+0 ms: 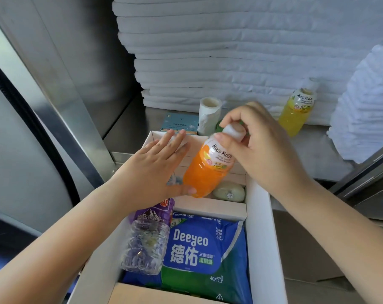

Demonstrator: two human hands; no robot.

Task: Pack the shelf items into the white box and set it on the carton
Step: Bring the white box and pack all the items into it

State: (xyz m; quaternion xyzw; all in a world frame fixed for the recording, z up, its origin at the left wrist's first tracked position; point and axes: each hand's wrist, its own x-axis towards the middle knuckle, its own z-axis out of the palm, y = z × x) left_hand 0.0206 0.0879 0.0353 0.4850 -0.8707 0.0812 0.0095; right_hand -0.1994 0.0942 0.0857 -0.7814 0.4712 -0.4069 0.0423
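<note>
An orange Mogu Mogu bottle (208,170) hangs tilted over the far part of the white box (259,227). My right hand (258,145) grips it at the white cap. My left hand (155,170) lies flat with straight fingers against the bottle's left side, over the box. Inside the box lie a clear water bottle with a purple label (145,242), a blue and green Deeyeo wipes pack (202,253) and a pale oval soap (229,191). On the steel shelf (313,154) behind stand a yellow Mogu Mogu bottle (296,113), a paper roll (209,115) and a small teal packet (179,123).
A tall stack of folded white linen (241,51) fills the back of the shelf, with more white cloth (366,110) at the right. A steel cabinet wall (65,73) rises at the left. A green item peeks out behind my right hand.
</note>
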